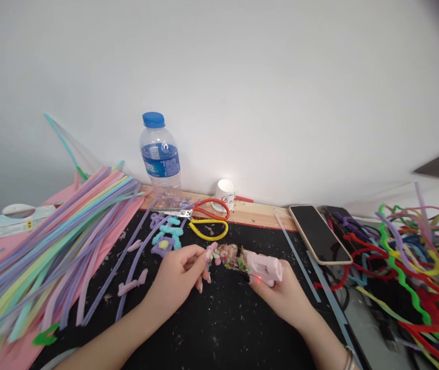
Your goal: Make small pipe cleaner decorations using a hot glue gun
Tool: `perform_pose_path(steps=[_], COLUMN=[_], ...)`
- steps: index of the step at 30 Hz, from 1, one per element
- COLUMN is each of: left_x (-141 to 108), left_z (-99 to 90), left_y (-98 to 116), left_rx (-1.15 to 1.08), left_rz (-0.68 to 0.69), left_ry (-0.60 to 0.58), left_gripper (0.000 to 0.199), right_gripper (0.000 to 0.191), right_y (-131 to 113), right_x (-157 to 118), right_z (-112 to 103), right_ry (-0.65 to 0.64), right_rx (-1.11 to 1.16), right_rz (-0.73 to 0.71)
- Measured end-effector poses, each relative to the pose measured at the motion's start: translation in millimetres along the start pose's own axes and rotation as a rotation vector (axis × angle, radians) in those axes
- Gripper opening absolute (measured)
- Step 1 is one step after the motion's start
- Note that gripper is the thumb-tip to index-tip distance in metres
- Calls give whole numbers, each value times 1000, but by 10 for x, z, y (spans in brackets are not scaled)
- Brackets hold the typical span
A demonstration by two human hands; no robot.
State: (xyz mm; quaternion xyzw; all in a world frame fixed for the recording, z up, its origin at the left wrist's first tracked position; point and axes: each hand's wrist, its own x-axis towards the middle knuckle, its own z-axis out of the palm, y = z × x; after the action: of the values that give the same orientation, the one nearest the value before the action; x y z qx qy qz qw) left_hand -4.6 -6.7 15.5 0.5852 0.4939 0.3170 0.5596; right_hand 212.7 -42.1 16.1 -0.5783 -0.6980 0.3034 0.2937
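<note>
Over the black mat (204,324), my left hand (183,270) pinches a small piece of pink and green fuzzy pipe cleaner (212,252) between thumb and fingers. My right hand (281,295) is wrapped round a pale pink handheld electric trimmer (268,267), on which a small red light glows. Multicoloured fuzz (231,254) covers its front end, which points left and meets or nearly touches the pinched piece. Just beyond my left hand lie a turquoise pipe-cleaner shape (172,228) and a purple flower with a yellow centre (163,245).
Scissors (209,221) with red and yellow handles lie behind my hands, near a paper cup (226,191) and a water bottle (161,159). Pastel pipe cleaners (61,241) spread at left. A phone (319,234) and tangled bright pipe cleaners (416,272) are at right. A wall (261,103) rises behind.
</note>
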Motion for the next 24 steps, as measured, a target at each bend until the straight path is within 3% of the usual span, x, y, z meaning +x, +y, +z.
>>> perform_pose_path(steps=[10, 18, 24], left_x=[4, -1, -1], left_z=[6, 13, 11], left_y=[-13, -33, -23], left_rx=[-2, 41, 23], left_rz=[-8, -1, -1], left_ry=[-20, -46, -41], left_gripper=[29, 27, 28], right_gripper=[13, 16, 16], right_y=[28, 0, 12], right_x=[-11, 13, 35], right_z=[9, 2, -6], right_ry=[48, -32, 24], right_rx=[-14, -39, -37], right_rz=[-11, 4, 16])
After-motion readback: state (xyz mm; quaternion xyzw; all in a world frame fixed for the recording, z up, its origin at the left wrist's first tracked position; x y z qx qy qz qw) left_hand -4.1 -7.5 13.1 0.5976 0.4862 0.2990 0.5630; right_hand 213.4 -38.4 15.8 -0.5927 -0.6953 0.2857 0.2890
